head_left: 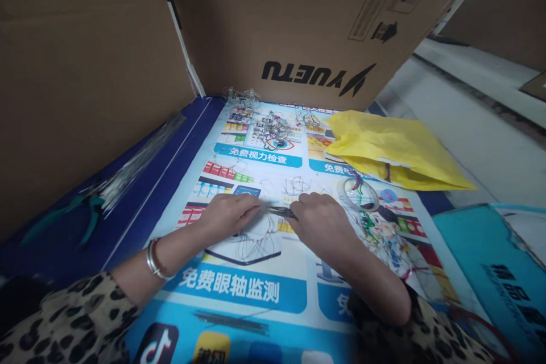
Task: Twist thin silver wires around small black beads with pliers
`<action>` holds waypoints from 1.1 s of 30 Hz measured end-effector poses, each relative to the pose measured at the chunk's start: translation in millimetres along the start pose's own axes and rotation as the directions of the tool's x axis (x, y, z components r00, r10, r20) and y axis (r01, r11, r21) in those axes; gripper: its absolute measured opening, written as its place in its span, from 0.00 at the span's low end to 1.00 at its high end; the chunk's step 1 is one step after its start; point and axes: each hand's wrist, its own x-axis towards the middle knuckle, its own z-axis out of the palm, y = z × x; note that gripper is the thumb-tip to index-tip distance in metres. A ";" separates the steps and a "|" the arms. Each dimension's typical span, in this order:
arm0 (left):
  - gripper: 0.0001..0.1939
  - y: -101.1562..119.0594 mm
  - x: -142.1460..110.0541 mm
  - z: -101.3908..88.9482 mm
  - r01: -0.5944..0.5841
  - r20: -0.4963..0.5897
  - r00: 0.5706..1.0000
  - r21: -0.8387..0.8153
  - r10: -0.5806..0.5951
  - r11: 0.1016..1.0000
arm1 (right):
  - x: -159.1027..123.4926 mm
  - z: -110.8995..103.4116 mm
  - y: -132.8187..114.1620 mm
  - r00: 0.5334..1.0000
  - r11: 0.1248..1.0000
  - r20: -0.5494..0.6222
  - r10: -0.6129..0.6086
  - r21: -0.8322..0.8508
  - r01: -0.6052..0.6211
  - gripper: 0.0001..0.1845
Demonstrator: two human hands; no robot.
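My left hand [230,216], with a silver bangle at the wrist, is closed in a pinch on what looks like a thin wire [263,205]. Wrapped in a fist, my right hand [323,224] grips dark metal needle-nose pliers [281,212], whose tips point left and meet the wire close to my left fingertips. My fingers hide the pliers' handles and most of the wire. Loose thin wires [256,242] lie on the printed sheet [294,296] below my hands, and more curls of wire [297,185] lie just beyond.
Cardboard panels [256,23] stand behind and at the left. Straight wires [136,165] and teal-handled pliers [89,216] lie left. A tape roll [346,196], a yellow envelope [396,151] and a teal box [482,250] are right. Dark strips [232,322] lie in front; tangled wires [273,128] lie farther back.
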 end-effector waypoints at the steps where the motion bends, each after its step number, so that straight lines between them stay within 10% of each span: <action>1: 0.11 0.1 0.0 0.1 -0.002 -0.001 1.000 -0.005 0.002 1.000 | -0.5 1.9 0.0 1.000 1.000 -0.021 -0.009 0.005 0.009 0.08; 33: 0.11 -2.2 -3.8 -5.4 -0.104 0.028 0.993 -0.202 0.112 0.974 | 7.2 26.9 4.9 0.942 0.950 -0.159 -0.297 -0.154 0.273 0.06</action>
